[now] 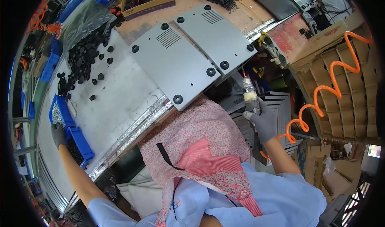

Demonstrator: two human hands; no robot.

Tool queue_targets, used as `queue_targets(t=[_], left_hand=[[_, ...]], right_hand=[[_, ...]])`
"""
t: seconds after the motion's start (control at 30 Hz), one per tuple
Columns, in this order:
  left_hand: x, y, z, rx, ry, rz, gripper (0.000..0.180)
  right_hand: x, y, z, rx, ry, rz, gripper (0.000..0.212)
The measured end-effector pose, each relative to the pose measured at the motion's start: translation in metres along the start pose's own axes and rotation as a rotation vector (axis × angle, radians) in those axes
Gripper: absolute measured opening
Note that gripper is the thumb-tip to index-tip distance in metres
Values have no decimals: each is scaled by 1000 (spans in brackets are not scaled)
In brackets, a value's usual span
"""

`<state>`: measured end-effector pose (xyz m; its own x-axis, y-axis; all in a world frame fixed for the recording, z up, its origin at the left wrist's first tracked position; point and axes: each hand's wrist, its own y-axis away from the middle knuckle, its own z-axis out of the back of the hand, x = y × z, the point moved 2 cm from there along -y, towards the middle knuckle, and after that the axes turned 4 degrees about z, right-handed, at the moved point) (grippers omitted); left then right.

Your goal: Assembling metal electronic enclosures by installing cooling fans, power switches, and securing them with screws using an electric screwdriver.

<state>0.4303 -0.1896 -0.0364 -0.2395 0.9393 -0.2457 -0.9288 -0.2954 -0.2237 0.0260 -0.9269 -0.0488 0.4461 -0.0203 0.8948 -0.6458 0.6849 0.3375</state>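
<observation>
My left hand (58, 136), in a grey glove, reaches to the near end of a blue bin (69, 118) of small silvery screws (57, 112). Its fingertips are hidden at the bin, so their grip cannot be made out. My right hand (262, 120), gloved too, is closed round a pneumatic screwdriver (250, 94) with tape on its body. The driver's bit points up, beside the right edge of two grey metal housings (160, 62). These lie side by side on the bench, with round black feet (211, 71) at their corners and vent slots.
Loose black rubber feet (88, 58) are heaped on the bench's left. A second blue bin (82, 144) holds dark parts. An orange coiled hose (321, 88) hangs at right before cardboard dividers (345, 94). An open carton (148, 6) stands at the back. Another person (335, 6) works at far right.
</observation>
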Motion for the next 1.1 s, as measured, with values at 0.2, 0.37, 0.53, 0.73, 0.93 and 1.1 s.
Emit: queue_targets(t=[0.2, 0.37, 0.53, 0.73, 0.93, 1.1], left_hand=[[104, -21, 18, 158, 998, 529, 45], [-32, 43, 53, 120, -259, -44, 45], [26, 35, 42, 14, -236, -76, 48], [30, 37, 37, -42, -189, -117, 50], [54, 27, 41, 202, 913, 214, 37], [-52, 57, 18, 653, 2048, 259, 27]], right_hand=[[-13, -21, 5, 31, 134, 242, 74], [5, -25, 11, 66, 302, 294, 72], [0, -45, 13, 19, 954, 531, 69], [-21, -59, 15, 14, 736, 572, 69], [-3, -18, 7, 144, 297, 394, 70], [-14, 10, -11, 242, 360, 391, 71]])
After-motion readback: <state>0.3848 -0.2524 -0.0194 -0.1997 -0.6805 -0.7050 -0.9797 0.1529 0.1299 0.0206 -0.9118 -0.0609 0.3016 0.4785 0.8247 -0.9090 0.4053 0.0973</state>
